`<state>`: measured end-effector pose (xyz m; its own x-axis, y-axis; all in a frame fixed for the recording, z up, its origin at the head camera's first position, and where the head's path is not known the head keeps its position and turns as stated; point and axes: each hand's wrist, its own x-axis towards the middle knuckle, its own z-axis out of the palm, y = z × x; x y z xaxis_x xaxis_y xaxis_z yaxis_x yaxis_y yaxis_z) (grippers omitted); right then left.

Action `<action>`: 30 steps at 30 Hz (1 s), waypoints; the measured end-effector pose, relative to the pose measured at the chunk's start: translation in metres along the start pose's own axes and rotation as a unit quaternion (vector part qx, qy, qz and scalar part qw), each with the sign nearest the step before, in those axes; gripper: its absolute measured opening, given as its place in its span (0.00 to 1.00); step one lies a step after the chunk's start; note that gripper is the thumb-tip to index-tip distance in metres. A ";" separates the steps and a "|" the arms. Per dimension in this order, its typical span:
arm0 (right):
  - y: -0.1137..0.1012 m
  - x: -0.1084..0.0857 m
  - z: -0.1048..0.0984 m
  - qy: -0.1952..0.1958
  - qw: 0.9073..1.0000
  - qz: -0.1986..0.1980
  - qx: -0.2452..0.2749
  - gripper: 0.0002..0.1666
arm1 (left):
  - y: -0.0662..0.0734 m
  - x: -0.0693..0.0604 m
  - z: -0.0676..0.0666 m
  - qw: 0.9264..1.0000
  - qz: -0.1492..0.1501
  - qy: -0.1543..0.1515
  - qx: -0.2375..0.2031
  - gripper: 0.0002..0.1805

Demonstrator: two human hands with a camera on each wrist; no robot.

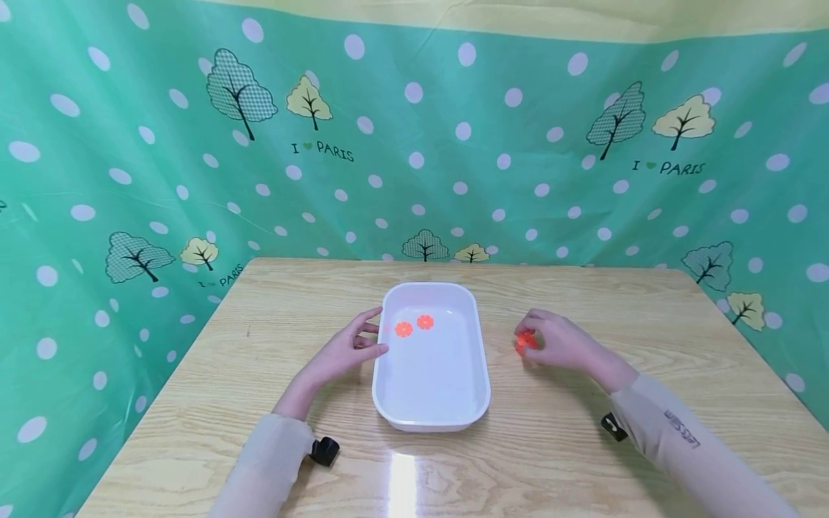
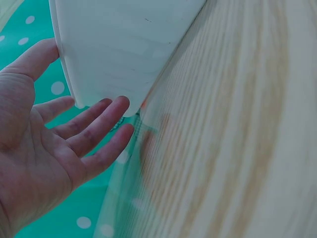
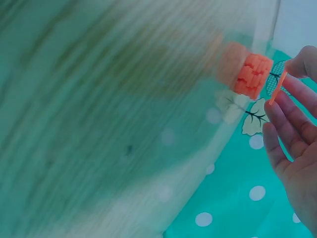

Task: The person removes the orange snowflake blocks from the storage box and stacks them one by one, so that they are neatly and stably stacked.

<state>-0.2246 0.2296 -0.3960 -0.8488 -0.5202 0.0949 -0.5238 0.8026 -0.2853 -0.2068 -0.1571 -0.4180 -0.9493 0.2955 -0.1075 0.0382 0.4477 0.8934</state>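
Observation:
A white rectangular plastic tub stands on the table, with two flat orange flower-shaped discs inside; one disc lies left of the other disc. My left hand is at the tub's left side. In the left wrist view its thumb touches the rim and the fingers are spread, loosely extended near the wall. To the right of the tub, my right hand pinches a single orange disc between thumb and fingers. Just beside that disc, a short stack of orange discs stands on the table.
The wooden table has a glossy surface that mirrors things. A green polka-dot cloth with printed trees hangs behind and at both sides. Dark clips show at both sleeves.

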 end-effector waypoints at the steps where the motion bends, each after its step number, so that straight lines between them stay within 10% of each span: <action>1: 0.001 -0.001 0.001 0.000 1.000 -0.003 -0.002 0.15 | 0.000 0.000 0.000 1.000 0.000 0.000 0.000 0.41; 30: 0.010 -0.002 0.008 0.011 0.999 -0.031 -0.029 0.11 | 0.000 0.000 0.000 1.000 0.015 -0.010 0.004 0.41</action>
<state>-0.2272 0.2362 -0.4062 -0.8156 -0.5633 0.1323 -0.5782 0.7849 -0.2229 -0.2063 -0.1570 -0.4175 -0.9414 0.3254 -0.0883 0.0699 0.4445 0.8931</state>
